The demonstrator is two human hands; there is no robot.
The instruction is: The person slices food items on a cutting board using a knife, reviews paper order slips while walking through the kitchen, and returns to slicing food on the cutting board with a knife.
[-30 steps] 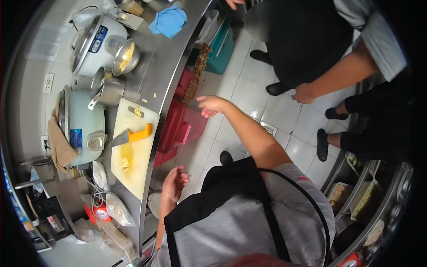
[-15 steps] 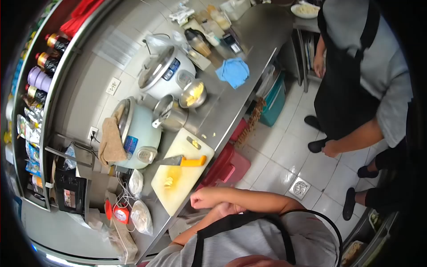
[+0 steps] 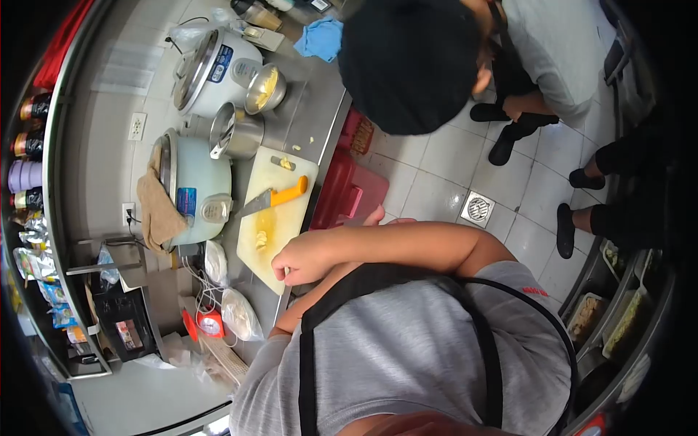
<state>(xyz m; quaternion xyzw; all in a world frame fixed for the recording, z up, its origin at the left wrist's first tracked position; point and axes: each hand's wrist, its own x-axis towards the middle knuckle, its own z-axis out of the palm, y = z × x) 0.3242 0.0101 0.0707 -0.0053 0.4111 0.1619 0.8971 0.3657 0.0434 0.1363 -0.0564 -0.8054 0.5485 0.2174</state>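
Note:
My right forearm crosses over my left. My right hand [image 3: 309, 258] is closed beside the near edge of the white cutting board [image 3: 251, 254]; a small pale bit shows at its fingers, too small to name. Beyond the right forearm, my left hand [image 3: 376, 216] is partly hidden, with its visible fingers apart and nothing seen in them. On the board lies a knife [image 3: 291, 190] with an orange handle, its blade pointing left. Yellow chopped pieces [image 3: 262, 240] sit below it. A metal bowl [image 3: 266, 91] of yellow strips stands farther up the counter, next to a metal pot [image 3: 243, 138].
Two large rice cookers [image 3: 200, 192] line the wall, one draped with a brown cloth [image 3: 156, 207]. A co-worker in a black cap [image 3: 407, 65] leans in at the top. Red bins [image 3: 352, 189] stand under the counter. Food trays [image 3: 585, 316] are at lower right.
My right hand has moved left along the board's edge, and my left hand's fingers now show beyond the right forearm. The co-worker has bent forward toward the counter. The view has shifted.

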